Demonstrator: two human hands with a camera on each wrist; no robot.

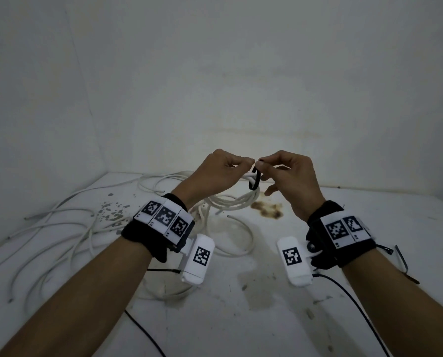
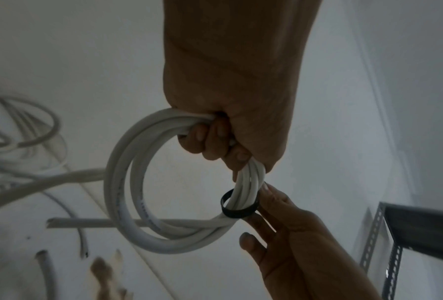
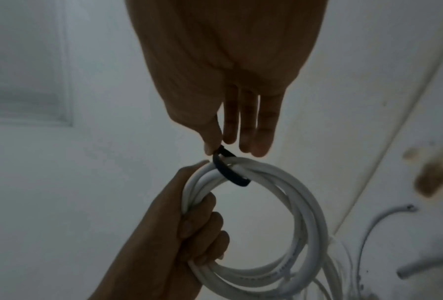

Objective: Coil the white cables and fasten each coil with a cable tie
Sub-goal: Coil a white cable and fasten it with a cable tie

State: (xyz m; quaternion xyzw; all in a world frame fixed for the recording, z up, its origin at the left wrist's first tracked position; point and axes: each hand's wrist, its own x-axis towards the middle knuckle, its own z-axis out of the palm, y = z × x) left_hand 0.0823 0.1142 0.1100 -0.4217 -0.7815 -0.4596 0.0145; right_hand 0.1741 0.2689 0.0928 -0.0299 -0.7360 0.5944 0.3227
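Observation:
My left hand (image 1: 221,168) (image 2: 215,140) (image 3: 189,227) grips a coil of white cable (image 1: 234,202) (image 2: 128,186) (image 3: 302,213), held up above the table. A black cable tie (image 1: 254,179) (image 2: 238,211) (image 3: 228,172) forms a loose loop around the coil's strands next to my left fingers. My right hand (image 1: 279,171) (image 2: 271,219) (image 3: 215,142) pinches the tie's upper end between thumb and forefinger; its other fingers (image 3: 256,125) hang straight. One cut end of the coil (image 2: 53,222) sticks out sideways.
Several loose white cables (image 1: 68,228) sprawl over the left of the white table (image 1: 318,292). A brown stain (image 1: 266,210) lies under the coil. Spare black ties (image 1: 402,256) lie at the right. White walls close the back and left; a metal shelf (image 2: 394,243) stands off to one side.

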